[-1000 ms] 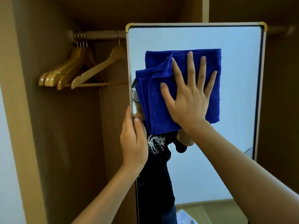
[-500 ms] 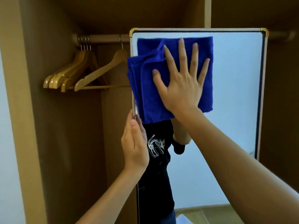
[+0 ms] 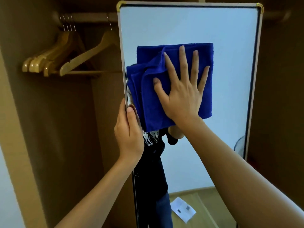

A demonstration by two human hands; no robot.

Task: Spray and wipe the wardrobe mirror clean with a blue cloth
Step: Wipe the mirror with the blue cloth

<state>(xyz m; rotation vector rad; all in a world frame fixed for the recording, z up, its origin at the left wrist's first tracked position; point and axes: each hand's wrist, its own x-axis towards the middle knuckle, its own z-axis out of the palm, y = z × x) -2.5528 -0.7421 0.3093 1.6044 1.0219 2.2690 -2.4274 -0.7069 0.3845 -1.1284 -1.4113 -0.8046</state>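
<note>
While the wooden hangers (image 3: 65,63) hung in a bunch from the rail (image 3: 85,16) at the far left inside the wardrobe (image 3: 41,129), the left forearm rose from the lower left toward the mirror (image 3: 230,46). The left hand (image 3: 129,134) stood upright at the mirror's left frame edge, thumb laid on the front of the frame and the fingers (image 3: 121,112) wrapped behind it, so that the hand gripped the edge itself. The wrist was straight.

To the right, the blue cloth (image 3: 148,96) lay flat against the glass in the upper-middle part of the mirror, folded in several layers, with the bunched folds at its left side just beside the frame and just above the left thumb. The right hand (image 3: 182,91) was pressed palm-down on the cloth's centre and right half, its fingers straight and spread, pointing upward, grasping nothing. All fingertips stayed within the cloth's outline; the cloth's upper edge showed above them, and its lower edge showed below the heel of the palm. The right forearm ran down to the lower right corner, covering part of the glass.

Below the cloth, the mirror reflected a dark shirt (image 3: 151,162), a floor, and a white sheet of paper (image 3: 182,209) lying on it. Gold corner caps (image 3: 259,5) marked the frame's top corners.
</note>
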